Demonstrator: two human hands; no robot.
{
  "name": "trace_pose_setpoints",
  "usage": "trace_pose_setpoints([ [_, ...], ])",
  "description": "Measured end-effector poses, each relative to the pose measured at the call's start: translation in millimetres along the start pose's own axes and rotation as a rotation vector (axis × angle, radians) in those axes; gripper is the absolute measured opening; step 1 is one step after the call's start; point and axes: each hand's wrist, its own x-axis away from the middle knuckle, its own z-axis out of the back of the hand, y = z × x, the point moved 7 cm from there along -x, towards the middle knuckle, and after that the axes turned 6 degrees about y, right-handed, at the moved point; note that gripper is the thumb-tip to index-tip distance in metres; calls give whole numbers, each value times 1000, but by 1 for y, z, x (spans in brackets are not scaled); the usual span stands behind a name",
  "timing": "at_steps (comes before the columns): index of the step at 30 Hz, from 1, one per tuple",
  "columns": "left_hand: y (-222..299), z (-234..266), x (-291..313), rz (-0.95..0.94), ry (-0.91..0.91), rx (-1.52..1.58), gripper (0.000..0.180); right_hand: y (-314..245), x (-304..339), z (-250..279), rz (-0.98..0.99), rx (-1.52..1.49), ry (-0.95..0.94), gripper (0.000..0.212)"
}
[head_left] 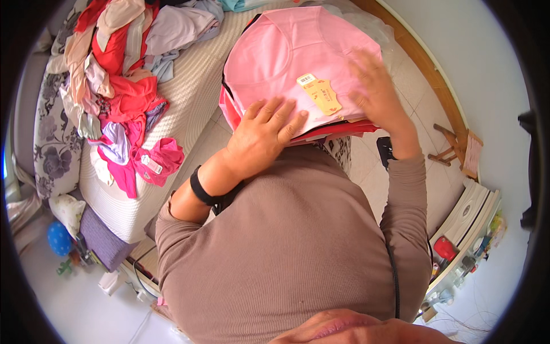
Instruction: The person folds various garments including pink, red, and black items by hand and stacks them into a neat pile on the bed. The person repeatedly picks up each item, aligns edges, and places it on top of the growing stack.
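A pair of pink underpants (312, 40) lies spread flat in front of me, on top of a stack of other garments. Red and dark edges (355, 127) of that stack show beneath its near side. A yellow paper tag (322, 96) with a white label sits on the pink cloth. My left hand (262, 131) rests on the near left part of the underpants, fingers stretched out. At the right edge, my right hand (377, 94) is slightly blurred, its fingers spread over the cloth and holding nothing. Whether it presses on the fabric is hard to tell.
On the left, a sofa with a white ribbed cover (189, 86) carries a heap of red, pink and pale clothes (123, 97). A small wooden folding stool (458, 150) stands on the tiled floor at the right. Behind it is a white cabinet (465, 212).
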Motion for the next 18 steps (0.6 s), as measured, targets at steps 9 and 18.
trace_pose_setpoints([
  [9,-54,-24,72,57,-65,75,55,-63,40,-52,-127,113,-251,62],
  [18,-40,16,30,147,-217,275,52,-26,6,-12,-234,-271,-470,54],
])
